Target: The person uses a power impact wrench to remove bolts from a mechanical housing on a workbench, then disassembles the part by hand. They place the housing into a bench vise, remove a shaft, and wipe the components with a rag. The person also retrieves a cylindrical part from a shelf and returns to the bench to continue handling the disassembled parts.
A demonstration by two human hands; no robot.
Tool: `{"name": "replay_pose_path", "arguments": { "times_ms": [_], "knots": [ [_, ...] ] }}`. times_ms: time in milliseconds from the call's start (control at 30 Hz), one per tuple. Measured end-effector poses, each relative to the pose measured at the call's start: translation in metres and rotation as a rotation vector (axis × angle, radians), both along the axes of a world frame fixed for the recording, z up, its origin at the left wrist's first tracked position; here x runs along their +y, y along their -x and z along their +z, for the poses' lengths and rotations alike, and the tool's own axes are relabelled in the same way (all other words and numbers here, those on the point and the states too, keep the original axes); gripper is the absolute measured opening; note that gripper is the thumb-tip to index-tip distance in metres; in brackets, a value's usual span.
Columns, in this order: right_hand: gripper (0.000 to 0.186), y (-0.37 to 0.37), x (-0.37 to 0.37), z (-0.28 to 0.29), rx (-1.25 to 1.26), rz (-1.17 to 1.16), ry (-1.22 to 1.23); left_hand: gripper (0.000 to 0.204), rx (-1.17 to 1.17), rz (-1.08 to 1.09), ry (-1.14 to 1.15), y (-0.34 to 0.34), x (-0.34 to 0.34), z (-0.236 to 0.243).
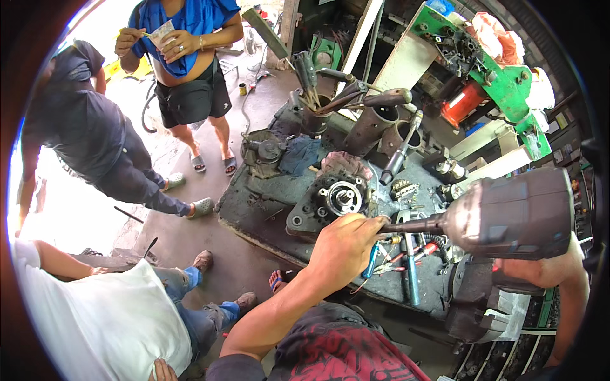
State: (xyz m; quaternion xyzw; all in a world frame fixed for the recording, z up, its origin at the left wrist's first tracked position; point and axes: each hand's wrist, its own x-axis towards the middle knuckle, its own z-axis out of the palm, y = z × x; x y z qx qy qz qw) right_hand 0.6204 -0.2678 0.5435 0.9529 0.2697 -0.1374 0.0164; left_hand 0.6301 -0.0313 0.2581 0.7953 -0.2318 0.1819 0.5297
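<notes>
Your shirt [356,355] carries a red-and-black print; your power tool [518,213] is black with a silver-grey nose [462,221]. You face a blue rag [300,157], pink rag [346,165] and green frame [501,76].

Left of a green frame [506,84] stand a person in blue [189,95] and a dark-clothed person [92,127].
</notes>
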Motion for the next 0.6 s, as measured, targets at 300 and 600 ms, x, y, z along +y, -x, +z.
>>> {"name": "replay_pose_path", "arguments": {
  "times_ms": [300,600],
  "knots": [
    [0.033,-0.025,0.036,0.001,-0.059,0.089,-0.088,0.033,0.04,-0.072,-0.012,-0.017,0.069,0.035],
    [0.035,-0.047,0.081,-0.012,-0.032,0.081,-0.065,0.03,0.142,0.003,-0.04,-0.027,0.105,0.014]
  ]
}}
